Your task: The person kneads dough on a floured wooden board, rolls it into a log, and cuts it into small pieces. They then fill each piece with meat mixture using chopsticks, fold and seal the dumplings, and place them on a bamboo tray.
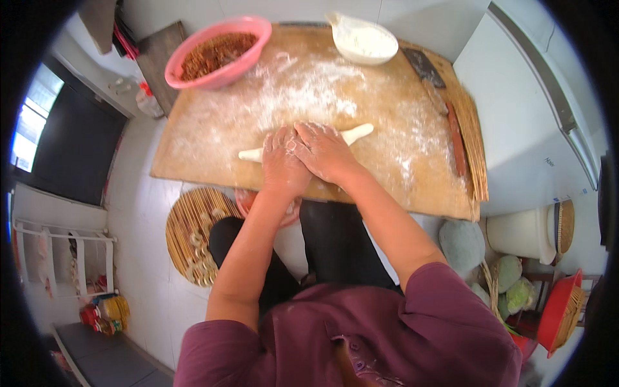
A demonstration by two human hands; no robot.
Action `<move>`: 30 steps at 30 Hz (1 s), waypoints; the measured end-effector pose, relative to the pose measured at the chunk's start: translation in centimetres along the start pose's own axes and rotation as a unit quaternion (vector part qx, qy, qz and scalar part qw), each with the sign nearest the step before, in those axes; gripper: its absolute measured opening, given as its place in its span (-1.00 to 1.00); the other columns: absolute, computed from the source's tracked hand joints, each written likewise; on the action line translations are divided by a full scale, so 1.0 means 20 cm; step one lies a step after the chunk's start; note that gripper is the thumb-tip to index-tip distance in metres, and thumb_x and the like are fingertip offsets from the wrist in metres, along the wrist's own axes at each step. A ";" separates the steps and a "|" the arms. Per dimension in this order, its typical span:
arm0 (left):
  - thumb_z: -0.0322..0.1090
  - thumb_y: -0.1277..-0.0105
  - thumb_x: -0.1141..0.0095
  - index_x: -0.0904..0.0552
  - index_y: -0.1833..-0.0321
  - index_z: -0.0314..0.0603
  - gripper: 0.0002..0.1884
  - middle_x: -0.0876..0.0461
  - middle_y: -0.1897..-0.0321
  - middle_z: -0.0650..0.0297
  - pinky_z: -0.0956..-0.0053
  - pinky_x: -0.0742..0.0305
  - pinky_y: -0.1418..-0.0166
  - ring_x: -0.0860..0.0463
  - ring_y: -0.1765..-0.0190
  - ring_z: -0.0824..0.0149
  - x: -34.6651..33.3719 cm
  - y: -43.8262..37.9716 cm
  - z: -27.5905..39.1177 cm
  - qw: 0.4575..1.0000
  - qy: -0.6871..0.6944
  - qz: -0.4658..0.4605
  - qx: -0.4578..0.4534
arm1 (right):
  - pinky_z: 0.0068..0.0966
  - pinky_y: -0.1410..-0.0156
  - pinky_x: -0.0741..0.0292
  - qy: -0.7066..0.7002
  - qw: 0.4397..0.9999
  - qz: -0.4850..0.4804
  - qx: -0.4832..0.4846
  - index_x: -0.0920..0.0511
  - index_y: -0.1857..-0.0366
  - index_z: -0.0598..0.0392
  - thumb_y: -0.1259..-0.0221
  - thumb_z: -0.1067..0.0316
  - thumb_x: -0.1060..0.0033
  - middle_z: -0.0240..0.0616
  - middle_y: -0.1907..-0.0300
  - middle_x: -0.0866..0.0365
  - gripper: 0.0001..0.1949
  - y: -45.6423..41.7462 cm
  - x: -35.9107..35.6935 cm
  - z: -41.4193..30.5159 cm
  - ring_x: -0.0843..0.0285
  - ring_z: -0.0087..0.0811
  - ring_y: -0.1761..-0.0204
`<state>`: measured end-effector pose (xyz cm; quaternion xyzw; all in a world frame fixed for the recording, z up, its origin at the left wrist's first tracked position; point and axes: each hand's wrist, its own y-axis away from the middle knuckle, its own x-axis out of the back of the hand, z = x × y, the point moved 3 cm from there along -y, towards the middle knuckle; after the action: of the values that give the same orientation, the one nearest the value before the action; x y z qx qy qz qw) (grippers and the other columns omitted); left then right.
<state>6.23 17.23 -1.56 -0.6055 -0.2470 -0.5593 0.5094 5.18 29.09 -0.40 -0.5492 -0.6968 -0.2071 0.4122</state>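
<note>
My left hand [287, 159] and my right hand [325, 150] lie palm down, fingers overlapping, on the middle of a long roll of dough [359, 133]. Its two ends show on either side of the hands. The roll rests on a floured wooden board [203, 130]. What the palms cover is hidden. Behind, on the board, are a pink plastic basin [263, 31] of reddish-brown filling [217, 55] at the left and a white bowl [338, 29] of flour at the right. A cleaver [422, 67] and a reddish wooden rolling pin [455, 140] lie near the right edge.
A round slatted tray [181, 227] with several dumplings [205, 271] stands below the board at left, near a reddish basin [290, 220] partly under its front edge. A straw bundle [468, 140] lies along the right edge, beside a white refrigerator [512, 111]. Gourds [462, 244] sit lower right.
</note>
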 end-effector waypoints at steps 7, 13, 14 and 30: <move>-0.18 -0.39 -0.10 -0.54 -0.40 -0.20 -0.46 -0.56 -0.39 0.13 -0.19 -0.06 -0.61 -0.39 -0.51 0.01 0.16 0.31 0.07 1.000 0.025 -0.012 0.011 | -0.03 -0.70 0.00 0.085 0.995 -0.007 0.045 -0.29 -0.53 0.12 -0.55 -0.07 0.02 -0.01 -0.55 -0.29 -0.36 0.41 0.07 -0.12 -0.16 0.04 -0.59; -0.10 -0.52 0.03 -0.51 -0.47 -0.11 -0.49 -0.49 -0.48 0.13 -0.20 0.03 -0.66 -0.34 -0.56 0.02 -0.05 -0.11 -0.19 0.997 -0.018 -0.002 0.069 | 0.01 -0.68 -0.07 0.157 0.988 -0.005 -0.016 -0.30 -0.51 0.18 -0.61 -0.14 0.22 0.06 -0.60 -0.18 -0.36 -0.07 0.04 0.13 -0.15 0.09 -0.60; -0.07 -0.53 0.06 -0.45 -0.51 -0.11 -0.45 -0.42 -0.52 0.11 -0.17 0.06 -0.68 -0.29 -0.59 0.02 -0.07 -0.18 -0.24 0.995 -0.025 -0.015 0.094 | 0.01 -0.69 -0.05 0.161 0.987 -0.007 -0.028 -0.29 -0.51 0.17 -0.61 -0.14 0.25 0.06 -0.62 -0.14 -0.35 -0.16 0.04 0.18 -0.11 0.08 -0.62; 0.07 -0.53 0.03 -0.43 -0.54 -0.06 -0.39 -0.48 -0.48 0.08 -0.01 -0.09 -0.65 -0.29 -0.59 -0.03 -0.03 -0.10 -0.47 1.000 -0.019 0.000 -0.013 | -0.02 -0.72 0.05 0.184 0.980 -0.058 -0.047 -0.22 -0.58 0.04 -0.60 -0.19 0.25 -0.03 -0.66 -0.07 -0.33 -0.18 0.15 0.26 0.05 -0.03 -0.69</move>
<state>0.38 9.66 -2.84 -0.6225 -0.2495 -0.5506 0.4972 -0.14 33.57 -0.29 -0.4788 -0.6293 -0.3607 0.4945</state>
